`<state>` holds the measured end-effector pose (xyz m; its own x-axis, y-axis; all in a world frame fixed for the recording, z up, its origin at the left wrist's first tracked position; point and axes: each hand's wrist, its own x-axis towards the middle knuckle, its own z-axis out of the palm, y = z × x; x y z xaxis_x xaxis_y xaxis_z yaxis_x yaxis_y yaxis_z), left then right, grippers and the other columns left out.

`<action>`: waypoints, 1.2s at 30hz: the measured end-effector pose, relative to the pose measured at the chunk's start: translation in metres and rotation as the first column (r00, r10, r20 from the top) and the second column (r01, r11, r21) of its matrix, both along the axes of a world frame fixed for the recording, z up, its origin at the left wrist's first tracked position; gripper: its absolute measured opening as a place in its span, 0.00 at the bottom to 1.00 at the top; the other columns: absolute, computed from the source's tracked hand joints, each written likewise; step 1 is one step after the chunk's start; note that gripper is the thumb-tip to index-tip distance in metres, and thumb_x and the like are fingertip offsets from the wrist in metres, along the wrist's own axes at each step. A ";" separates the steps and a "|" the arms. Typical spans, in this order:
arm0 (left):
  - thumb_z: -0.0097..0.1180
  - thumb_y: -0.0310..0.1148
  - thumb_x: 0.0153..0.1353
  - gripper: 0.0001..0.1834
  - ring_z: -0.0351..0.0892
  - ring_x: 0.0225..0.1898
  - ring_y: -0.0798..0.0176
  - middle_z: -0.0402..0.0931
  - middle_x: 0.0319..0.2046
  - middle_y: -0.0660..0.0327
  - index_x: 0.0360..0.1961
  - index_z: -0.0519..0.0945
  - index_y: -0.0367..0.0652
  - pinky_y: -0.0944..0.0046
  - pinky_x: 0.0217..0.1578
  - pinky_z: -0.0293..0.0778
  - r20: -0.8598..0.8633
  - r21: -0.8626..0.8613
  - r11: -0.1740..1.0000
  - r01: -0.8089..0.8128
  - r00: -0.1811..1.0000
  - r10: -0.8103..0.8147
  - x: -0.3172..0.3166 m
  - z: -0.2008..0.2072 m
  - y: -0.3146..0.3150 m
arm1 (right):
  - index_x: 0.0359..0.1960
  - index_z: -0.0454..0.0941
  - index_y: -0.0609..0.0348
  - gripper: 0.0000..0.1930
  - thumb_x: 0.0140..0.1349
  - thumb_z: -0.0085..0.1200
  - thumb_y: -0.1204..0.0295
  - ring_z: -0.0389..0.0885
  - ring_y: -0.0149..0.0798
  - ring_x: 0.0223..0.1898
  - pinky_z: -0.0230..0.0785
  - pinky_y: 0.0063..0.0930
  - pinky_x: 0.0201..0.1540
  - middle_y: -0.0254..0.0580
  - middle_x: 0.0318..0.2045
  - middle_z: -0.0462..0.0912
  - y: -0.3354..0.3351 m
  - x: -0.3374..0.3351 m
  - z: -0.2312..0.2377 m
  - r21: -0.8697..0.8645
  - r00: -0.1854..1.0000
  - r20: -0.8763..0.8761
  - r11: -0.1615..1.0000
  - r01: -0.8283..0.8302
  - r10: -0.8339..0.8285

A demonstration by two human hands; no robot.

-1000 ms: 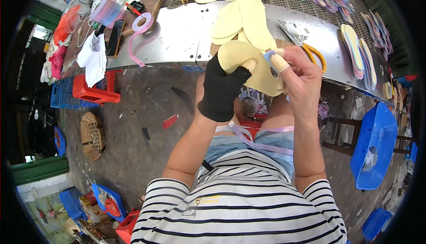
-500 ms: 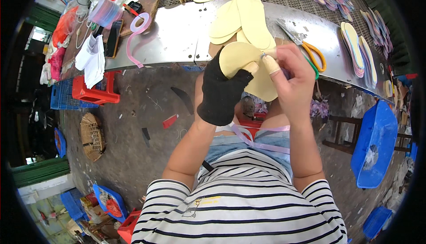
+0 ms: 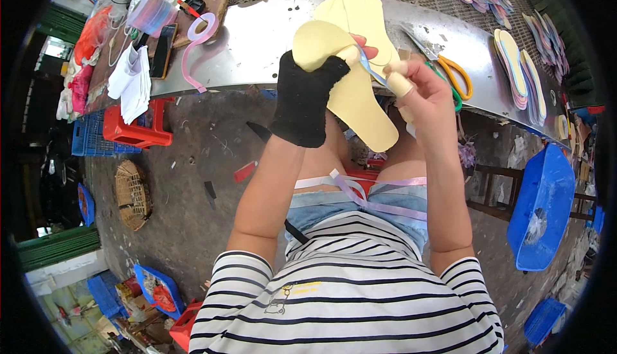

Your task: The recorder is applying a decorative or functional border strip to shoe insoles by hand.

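My left hand [image 3: 308, 100], in a black fingerless glove, grips a pale yellow insole [image 3: 360, 106] with its thumb on top. The insole bends at the rounded upper end and its other end points down toward my lap. My right hand [image 3: 421, 87], with cream covers on the thumb and a fingertip, pinches a thin pale blue strip [image 3: 371, 69]. That strip runs from my fingers to the insole's edge by my left thumb. Whether it is a tape or an edge of the insole, I cannot tell. Loose yellow insoles [image 3: 371, 16] lie on the metal bench just beyond.
Scissors with orange and green handles [image 3: 455, 74] lie beside my right hand on the metal bench [image 3: 257, 45]. A pink tape roll [image 3: 203, 27] and phone [image 3: 163, 52] are at left, patterned insoles [image 3: 512, 64] at right. A red stool [image 3: 138, 126] and blue tub [image 3: 541, 209] stand below.
The insole has moved up and left with my left hand and turned. My right hand has drawn away from my left, and a longer stretch of pale blue strip shows between them.
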<state>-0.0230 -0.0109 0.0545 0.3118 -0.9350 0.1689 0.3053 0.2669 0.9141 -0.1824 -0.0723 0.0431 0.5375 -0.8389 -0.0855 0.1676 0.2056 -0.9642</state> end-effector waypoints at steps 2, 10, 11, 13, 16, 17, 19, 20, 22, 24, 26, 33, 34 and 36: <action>0.53 0.28 0.57 0.14 0.79 0.42 0.58 0.78 0.38 0.52 0.44 0.74 0.32 0.60 0.41 0.77 0.003 -0.047 0.999 0.005 1.000 -0.005 -0.001 0.001 0.001 | 0.32 0.78 0.63 0.05 0.54 0.57 0.78 0.62 0.17 0.19 0.53 0.12 0.21 0.28 0.27 0.72 0.007 0.006 -0.014 -0.378 0.982 0.079 0.906 0.189 -0.172; 0.52 0.22 0.55 0.12 0.79 0.38 0.60 0.79 0.35 0.50 0.42 0.76 0.31 0.63 0.40 0.76 -0.048 -0.052 0.995 -0.082 0.996 0.079 -0.013 0.006 0.003 | 0.26 0.75 0.66 0.04 0.53 0.58 0.79 0.68 0.17 0.24 0.58 0.13 0.24 0.27 0.27 0.72 0.018 0.002 -0.008 -0.287 0.996 0.001 0.954 0.083 -0.087; 0.52 0.22 0.55 0.12 0.79 0.38 0.60 0.79 0.35 0.50 0.41 0.76 0.31 0.63 0.40 0.76 -0.006 -0.057 0.993 -0.102 0.995 0.102 -0.014 0.006 0.002 | 0.26 0.75 0.66 0.04 0.53 0.58 0.79 0.68 0.17 0.24 0.58 0.13 0.24 0.27 0.27 0.72 0.017 0.001 -0.007 -0.286 0.996 0.001 0.954 0.086 -0.090; 0.53 0.28 0.56 0.14 0.79 0.39 0.60 0.79 0.37 0.51 0.43 0.75 0.32 0.64 0.40 0.75 0.063 -0.024 0.998 -0.051 0.997 0.052 -0.011 0.006 -0.001 | 0.27 0.74 0.66 0.04 0.55 0.55 0.77 0.71 0.17 0.23 0.61 0.13 0.23 0.28 0.26 0.73 0.010 0.001 -0.005 -0.319 0.998 -0.033 0.946 -0.055 0.046; 0.52 0.31 0.57 0.16 0.78 0.42 0.61 0.78 0.39 0.52 0.46 0.73 0.34 0.64 0.41 0.75 0.020 -0.016 0.999 0.041 0.999 -0.041 -0.003 0.010 -0.015 | 0.28 0.73 0.64 0.04 0.57 0.52 0.76 0.71 0.18 0.23 0.63 0.14 0.24 0.29 0.26 0.75 0.000 0.003 -0.003 -0.322 0.994 -0.002 0.941 -0.108 0.113; 0.51 0.26 0.57 0.16 0.78 0.42 0.62 0.78 0.39 0.53 0.48 0.73 0.35 0.64 0.42 0.75 -0.090 -0.047 0.996 0.081 0.992 -0.085 0.001 0.012 -0.022 | 0.28 0.73 0.64 0.04 0.57 0.52 0.76 0.71 0.18 0.23 0.63 0.14 0.24 0.29 0.26 0.75 -0.001 0.005 -0.002 -0.323 0.994 -0.001 0.941 -0.103 0.109; 0.51 0.31 0.60 0.19 0.75 0.47 0.62 0.73 0.48 0.56 0.51 0.70 0.37 0.64 0.44 0.73 -0.183 -0.013 0.991 0.136 0.974 -0.136 0.013 -0.011 -0.019 | 0.29 0.73 0.63 0.03 0.57 0.51 0.76 0.71 0.19 0.23 0.63 0.14 0.25 0.30 0.27 0.76 -0.004 0.018 0.002 -0.358 0.999 0.051 0.933 0.018 0.000; 0.51 0.33 0.60 0.20 0.74 0.48 0.63 0.71 0.50 0.57 0.52 0.70 0.37 0.65 0.45 0.72 -0.170 0.073 0.994 0.088 0.983 -0.074 0.013 -0.031 -0.014 | 0.29 0.73 0.63 0.03 0.57 0.51 0.76 0.71 0.19 0.23 0.63 0.14 0.25 0.30 0.27 0.76 -0.008 0.027 0.001 -0.366 0.998 0.058 0.930 0.022 -0.001; 0.52 0.35 0.61 0.23 0.73 0.49 0.65 0.71 0.51 0.57 0.55 0.67 0.37 0.66 0.48 0.69 0.078 -0.147 0.975 -0.166 0.981 0.179 -0.019 -0.048 -0.012 | 0.29 0.72 0.61 0.02 0.59 0.49 0.77 0.69 0.17 0.28 0.60 0.12 0.30 0.26 0.29 0.73 -0.010 0.038 -0.007 -0.388 0.994 0.082 0.921 -0.032 0.069; 0.50 0.37 0.62 0.28 0.70 0.53 0.58 0.67 0.54 0.51 0.60 0.59 0.36 0.60 0.52 0.69 -0.101 0.049 0.997 -0.060 0.993 0.065 -0.009 -0.031 0.002 | 0.32 0.74 0.60 0.03 0.60 0.50 0.75 0.66 0.16 0.23 0.57 0.10 0.25 0.26 0.26 0.72 -0.008 0.036 -0.005 -0.382 0.996 0.038 0.922 -0.056 0.076; 0.48 0.45 0.62 0.26 0.73 0.48 0.60 0.70 0.51 0.49 0.54 0.67 0.34 0.64 0.46 0.73 0.013 -0.019 0.995 -0.095 0.995 0.095 0.003 -0.017 -0.001 | 0.37 0.75 0.58 0.06 0.61 0.51 0.73 0.62 0.16 0.17 0.50 0.10 0.18 0.25 0.22 0.70 -0.009 0.027 0.000 0.059 0.979 0.098 0.981 -0.183 0.177; 0.49 0.39 0.63 0.19 0.74 0.28 0.72 0.78 0.28 0.60 0.48 0.73 0.36 0.72 0.30 0.69 -0.030 -0.017 0.950 -0.313 0.949 0.313 0.003 -0.001 0.004 | 0.35 0.75 0.59 0.06 0.59 0.55 0.71 0.59 0.16 0.14 0.47 0.12 0.15 0.25 0.21 0.72 0.017 0.020 -0.026 0.344 0.944 0.307 0.911 -0.229 0.121; 0.49 0.39 0.62 0.19 0.73 0.26 0.73 0.77 0.25 0.62 0.48 0.72 0.36 0.74 0.28 0.68 -0.016 -0.037 0.937 -0.349 0.937 0.348 0.001 -0.001 0.005 | 0.34 0.75 0.58 0.05 0.59 0.55 0.71 0.59 0.16 0.14 0.47 0.11 0.15 0.25 0.21 0.72 0.019 0.018 -0.025 0.358 0.920 0.368 0.893 -0.272 0.133; 0.49 0.39 0.62 0.18 0.72 0.26 0.73 0.76 0.24 0.63 0.47 0.73 0.36 0.74 0.27 0.67 -0.047 -0.043 0.937 -0.346 0.938 0.344 -0.002 -0.002 0.006 | 0.32 0.75 0.58 0.05 0.59 0.55 0.71 0.59 0.16 0.15 0.47 0.11 0.15 0.25 0.20 0.72 0.021 0.015 -0.023 0.388 0.932 0.337 0.883 -0.264 0.131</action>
